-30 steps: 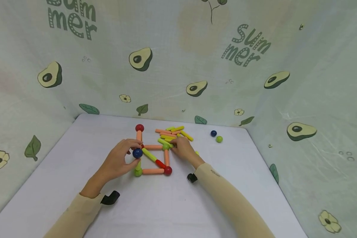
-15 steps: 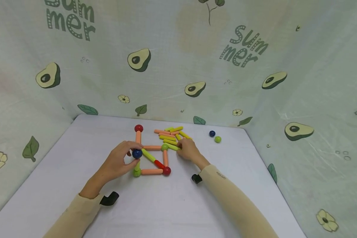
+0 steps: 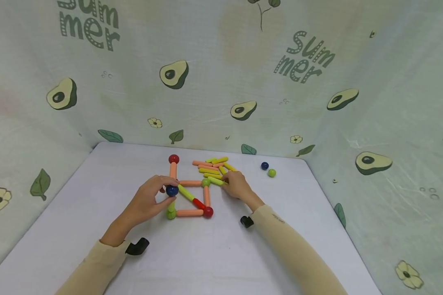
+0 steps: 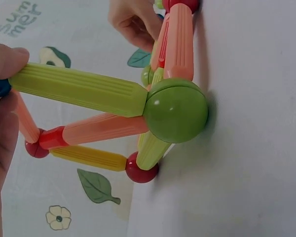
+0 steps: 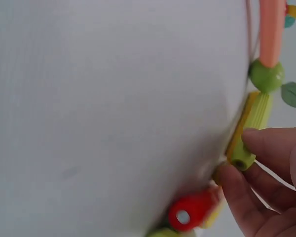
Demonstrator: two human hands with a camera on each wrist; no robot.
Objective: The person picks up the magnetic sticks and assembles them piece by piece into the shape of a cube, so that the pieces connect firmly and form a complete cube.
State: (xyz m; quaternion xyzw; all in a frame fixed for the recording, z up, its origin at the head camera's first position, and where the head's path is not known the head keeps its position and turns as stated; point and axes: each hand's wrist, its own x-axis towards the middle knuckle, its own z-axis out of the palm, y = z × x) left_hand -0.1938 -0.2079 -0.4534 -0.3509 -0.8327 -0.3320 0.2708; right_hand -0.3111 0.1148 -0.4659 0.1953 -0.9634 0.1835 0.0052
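A frame of magnetic rods and balls stands on the white table. My left hand (image 3: 147, 198) pinches a dark blue ball (image 3: 172, 191) between thumb and fingers. Below that ball, a yellow-green rod (image 4: 79, 91) runs down to a green corner ball (image 4: 176, 110) on the table. At the frame's far right corner is another green ball (image 3: 206, 182). From it a light green rod (image 5: 260, 113) extends to my right hand (image 3: 240, 186), whose thumb and fingers hold the rod's free end. A red ball (image 3: 208, 212) forms the near right corner.
Loose yellow and salmon rods (image 3: 208, 168) lie in a pile behind the right hand. A second blue ball (image 3: 264, 166) and a loose green ball (image 3: 272, 173) sit at the back right. The red ball (image 3: 174, 159) tops the frame's far left part. A printed cloth hangs behind.
My right hand has shifted to the right, away from the far green ball. The light green rod now reaches from that ball to the fingers. My left hand stays on the blue ball.
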